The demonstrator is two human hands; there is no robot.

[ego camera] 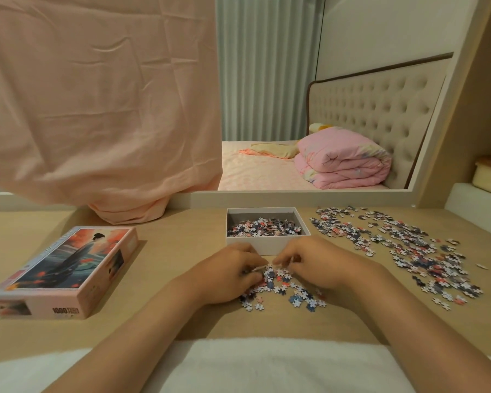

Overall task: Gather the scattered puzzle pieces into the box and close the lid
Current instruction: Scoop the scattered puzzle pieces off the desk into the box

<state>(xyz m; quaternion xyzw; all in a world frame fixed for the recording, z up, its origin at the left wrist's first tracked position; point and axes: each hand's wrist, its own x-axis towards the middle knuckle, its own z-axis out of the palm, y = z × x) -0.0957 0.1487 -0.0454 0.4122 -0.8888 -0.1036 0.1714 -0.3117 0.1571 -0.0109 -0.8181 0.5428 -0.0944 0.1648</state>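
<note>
Both hands sit low centre of frame, closed in on a small heap point(281, 282) of puzzle pieces on the table point(167, 251). Left hand point(230, 275): fingers curled round the heap's left side. Right hand point(321, 265): fingers curled, thumb and forefinger pinching pieces at the heap's top. Open box point(267, 246) just above the hands, centre frame, partly filled. Big scatter point(408, 251) of loose pieces at right. Lid point(68, 268) picture-side up at lower left, well apart from the box.
</note>
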